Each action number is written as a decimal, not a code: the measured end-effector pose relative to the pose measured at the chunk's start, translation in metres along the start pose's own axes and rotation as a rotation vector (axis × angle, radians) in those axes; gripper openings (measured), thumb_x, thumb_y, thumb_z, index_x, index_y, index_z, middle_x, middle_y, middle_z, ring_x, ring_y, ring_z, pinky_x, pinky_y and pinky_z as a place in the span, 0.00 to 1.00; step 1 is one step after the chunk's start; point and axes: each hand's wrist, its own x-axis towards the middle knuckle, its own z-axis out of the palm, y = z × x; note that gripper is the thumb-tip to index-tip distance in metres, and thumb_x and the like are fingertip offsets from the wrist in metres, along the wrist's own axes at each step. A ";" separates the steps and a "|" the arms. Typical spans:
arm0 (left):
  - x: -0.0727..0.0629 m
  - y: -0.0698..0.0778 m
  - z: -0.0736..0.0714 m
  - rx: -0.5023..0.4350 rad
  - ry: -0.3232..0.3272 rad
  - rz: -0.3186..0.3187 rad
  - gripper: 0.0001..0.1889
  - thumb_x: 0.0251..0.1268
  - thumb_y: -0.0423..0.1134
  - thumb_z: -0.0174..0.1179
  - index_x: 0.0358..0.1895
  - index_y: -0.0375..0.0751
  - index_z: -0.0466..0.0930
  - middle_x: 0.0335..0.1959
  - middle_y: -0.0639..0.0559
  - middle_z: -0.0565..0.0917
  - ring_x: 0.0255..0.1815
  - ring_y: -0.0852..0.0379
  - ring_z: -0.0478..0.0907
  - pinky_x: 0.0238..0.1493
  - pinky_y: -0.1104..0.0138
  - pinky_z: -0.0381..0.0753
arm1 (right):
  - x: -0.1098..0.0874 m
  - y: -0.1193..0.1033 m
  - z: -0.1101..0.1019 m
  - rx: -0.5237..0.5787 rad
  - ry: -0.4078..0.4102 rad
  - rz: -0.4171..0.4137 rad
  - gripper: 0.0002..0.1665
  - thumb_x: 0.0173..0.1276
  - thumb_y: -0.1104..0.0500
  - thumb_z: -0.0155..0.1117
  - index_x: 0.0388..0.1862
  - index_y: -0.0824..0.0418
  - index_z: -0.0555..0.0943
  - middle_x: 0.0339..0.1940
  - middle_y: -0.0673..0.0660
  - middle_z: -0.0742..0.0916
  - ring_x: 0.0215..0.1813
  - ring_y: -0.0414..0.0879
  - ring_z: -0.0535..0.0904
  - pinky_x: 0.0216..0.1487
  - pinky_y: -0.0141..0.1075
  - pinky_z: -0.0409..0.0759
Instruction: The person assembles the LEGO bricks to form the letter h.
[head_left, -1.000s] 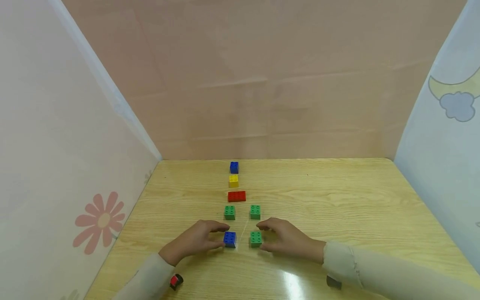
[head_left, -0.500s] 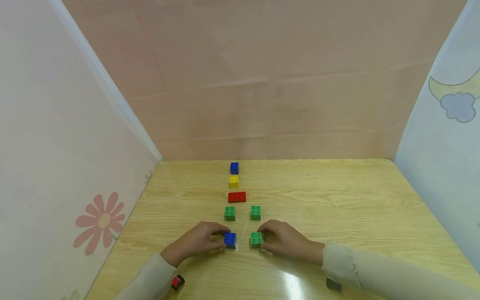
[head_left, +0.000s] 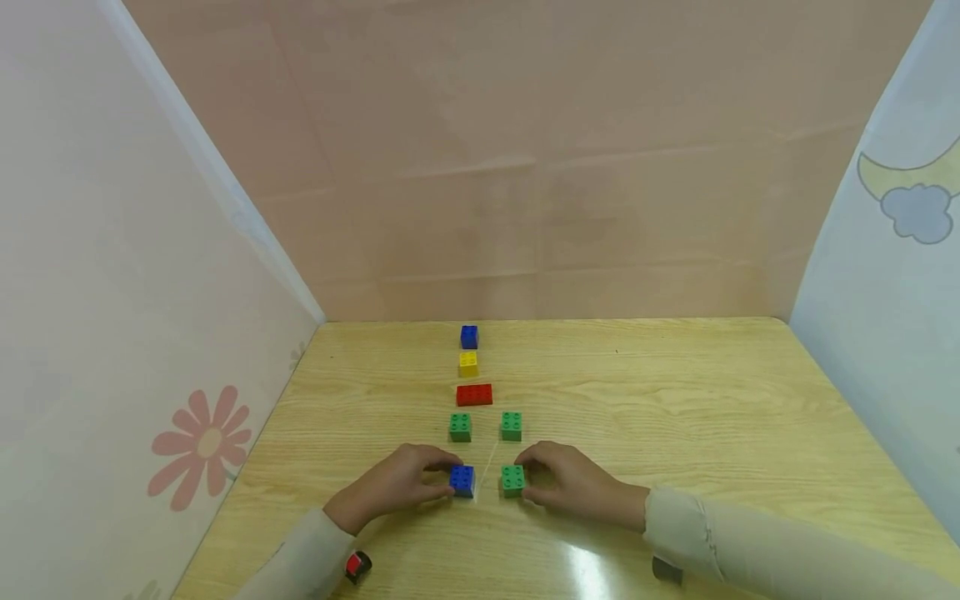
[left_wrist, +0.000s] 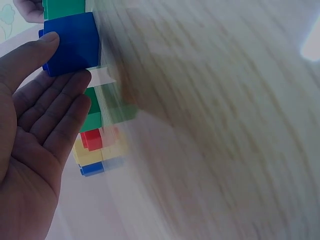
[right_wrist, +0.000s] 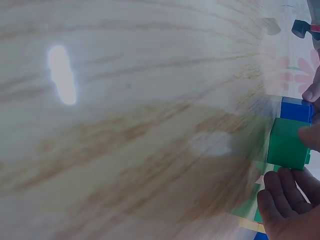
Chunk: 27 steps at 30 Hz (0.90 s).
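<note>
In the head view my left hand (head_left: 393, 485) pinches a blue toy brick (head_left: 462, 481) between thumb and fingers, near the front middle of the table. In the left wrist view the thumb lies on one face of this blue brick (left_wrist: 75, 44), with the fingertips at the opposite side. Across a small gap, my right hand (head_left: 573, 485) pinches a green brick (head_left: 513, 481) the same way. The right wrist view has thumb and fingertips on opposite sides of that green brick (right_wrist: 289, 144). Both bricks stand studs up.
Behind the hands are two more green bricks (head_left: 461, 427), with the other green brick (head_left: 512, 426) to the right. Farther back stand a long red brick (head_left: 474, 394), a yellow brick (head_left: 468, 364) and a blue brick (head_left: 469, 337). Walls border the wooden table (head_left: 675, 400).
The fingers of both hands have closed in slightly on the blue and the front green brick. The other bricks stay where they were.
</note>
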 end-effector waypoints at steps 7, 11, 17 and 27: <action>0.003 0.005 0.002 0.006 0.003 0.003 0.20 0.64 0.50 0.65 0.58 0.51 0.81 0.53 0.63 0.81 0.52 0.65 0.78 0.52 0.68 0.80 | -0.001 0.001 -0.001 -0.003 0.001 -0.001 0.22 0.65 0.50 0.69 0.55 0.55 0.79 0.51 0.43 0.83 0.55 0.41 0.77 0.58 0.42 0.77; 0.007 0.009 0.004 0.015 0.010 0.029 0.20 0.64 0.49 0.65 0.58 0.50 0.81 0.52 0.63 0.82 0.51 0.65 0.79 0.51 0.68 0.80 | -0.002 0.000 0.000 0.004 0.003 -0.003 0.21 0.65 0.51 0.69 0.55 0.55 0.79 0.51 0.43 0.83 0.55 0.41 0.77 0.58 0.41 0.77; 0.011 0.013 0.006 0.020 -0.001 0.057 0.20 0.64 0.48 0.65 0.57 0.49 0.81 0.52 0.62 0.82 0.50 0.66 0.79 0.50 0.70 0.80 | -0.004 0.001 -0.001 0.013 0.006 0.002 0.21 0.65 0.52 0.69 0.54 0.55 0.80 0.50 0.43 0.83 0.54 0.41 0.78 0.58 0.41 0.77; 0.018 0.019 0.010 0.026 -0.004 0.073 0.20 0.64 0.48 0.65 0.58 0.48 0.81 0.52 0.62 0.82 0.50 0.68 0.79 0.50 0.72 0.79 | -0.008 0.005 -0.010 -0.005 0.050 0.002 0.22 0.66 0.46 0.67 0.56 0.53 0.78 0.50 0.42 0.82 0.52 0.42 0.79 0.54 0.41 0.80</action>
